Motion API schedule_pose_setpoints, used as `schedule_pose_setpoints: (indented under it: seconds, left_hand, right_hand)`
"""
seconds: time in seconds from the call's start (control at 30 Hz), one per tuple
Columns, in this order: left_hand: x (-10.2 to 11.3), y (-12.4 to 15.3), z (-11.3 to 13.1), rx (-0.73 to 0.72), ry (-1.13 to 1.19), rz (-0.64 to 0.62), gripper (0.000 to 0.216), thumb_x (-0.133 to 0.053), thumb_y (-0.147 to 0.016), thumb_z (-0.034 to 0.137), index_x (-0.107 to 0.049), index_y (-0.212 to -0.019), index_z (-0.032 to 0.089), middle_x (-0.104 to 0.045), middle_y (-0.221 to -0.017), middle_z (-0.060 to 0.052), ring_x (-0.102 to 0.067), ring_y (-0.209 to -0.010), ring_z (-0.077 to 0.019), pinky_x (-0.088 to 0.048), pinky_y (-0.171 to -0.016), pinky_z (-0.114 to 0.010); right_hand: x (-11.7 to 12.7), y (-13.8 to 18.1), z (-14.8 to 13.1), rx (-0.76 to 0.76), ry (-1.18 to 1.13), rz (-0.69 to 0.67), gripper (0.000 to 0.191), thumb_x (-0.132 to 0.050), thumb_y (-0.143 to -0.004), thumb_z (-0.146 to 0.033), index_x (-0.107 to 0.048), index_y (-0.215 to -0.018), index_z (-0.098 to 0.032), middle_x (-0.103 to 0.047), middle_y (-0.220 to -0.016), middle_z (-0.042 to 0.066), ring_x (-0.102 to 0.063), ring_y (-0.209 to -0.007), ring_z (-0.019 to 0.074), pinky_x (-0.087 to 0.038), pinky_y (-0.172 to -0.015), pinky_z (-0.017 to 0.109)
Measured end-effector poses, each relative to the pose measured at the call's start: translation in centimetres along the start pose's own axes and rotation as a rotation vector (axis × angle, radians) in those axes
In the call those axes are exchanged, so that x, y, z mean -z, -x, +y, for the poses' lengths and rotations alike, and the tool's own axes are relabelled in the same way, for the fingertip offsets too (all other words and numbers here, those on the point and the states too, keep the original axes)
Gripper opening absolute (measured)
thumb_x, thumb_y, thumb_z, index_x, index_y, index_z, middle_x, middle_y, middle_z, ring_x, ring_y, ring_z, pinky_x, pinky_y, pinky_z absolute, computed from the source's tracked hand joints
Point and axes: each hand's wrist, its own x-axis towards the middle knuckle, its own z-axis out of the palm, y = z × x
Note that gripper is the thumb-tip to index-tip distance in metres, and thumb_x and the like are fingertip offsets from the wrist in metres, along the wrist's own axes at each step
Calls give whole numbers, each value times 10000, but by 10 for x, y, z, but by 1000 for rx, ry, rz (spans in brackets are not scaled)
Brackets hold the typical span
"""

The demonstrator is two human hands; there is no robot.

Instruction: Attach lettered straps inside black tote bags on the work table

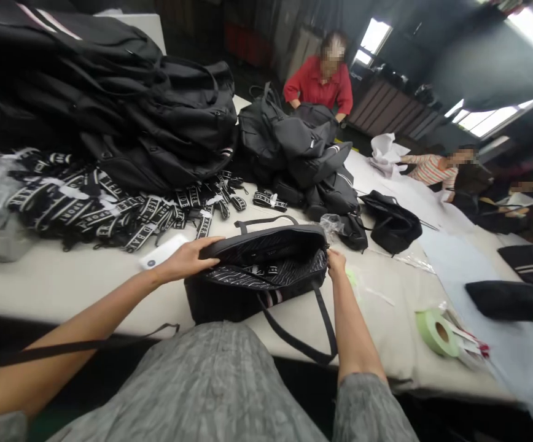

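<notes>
A black bag (257, 276) lies open on the table (64, 276) right in front of me, its striped lining showing and its handle hanging over the front edge. My left hand (186, 259) grips the bag's left end at the open rim, fingers curled over it. My right hand (335, 261) pinches the right end of the opening. A white card (163, 252) lies just behind my left hand.
Piled black backpacks (123, 110) and a heap of black-and-white lettered straps (91, 205) fill the left. More bags (303, 153) lie behind, where a person in red (319, 83) works. Other people sit at the right. A green tape roll (436, 333) lies near the front edge.
</notes>
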Motion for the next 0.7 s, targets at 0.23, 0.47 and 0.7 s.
schedule_pose_setpoints:
  seconds: [0.23, 0.47, 0.7]
  left_hand:
    - [-10, 4, -2, -108, -146, -76, 1091, -749, -614, 617, -245, -1480, 184, -439, -1415, -157, -452, -1261, -330, -377, -1069, -434]
    - [-46, -4, 38, -366, -592, -20, 940, -753, -694, 432, -303, -1475, 167, -500, -1317, -235, -481, -1201, -425, -392, -987, -509]
    - [-33, -47, 39, -45, -463, 115, 554, -364, -944, 508, -517, -1330, 141, -703, -1038, -144, -671, -914, -330, -487, -826, -396]
  right_hand:
    - [21, 51, -2, -190, -136, -295, 133, -614, -732, -198, -618, -853, -142, -617, -655, 15, -583, -527, 123, -528, -512, 233]
    - [-2, 98, -17, -190, -437, -404, 161, -641, -769, -132, -625, -929, -135, -685, -826, 47, -668, -776, 184, -614, -768, 363]
    - [-7, 107, 0, -20, -776, -416, 234, -620, -823, -274, -598, -1019, -147, -678, -1055, 99, -655, -1014, 217, -529, -961, 382]
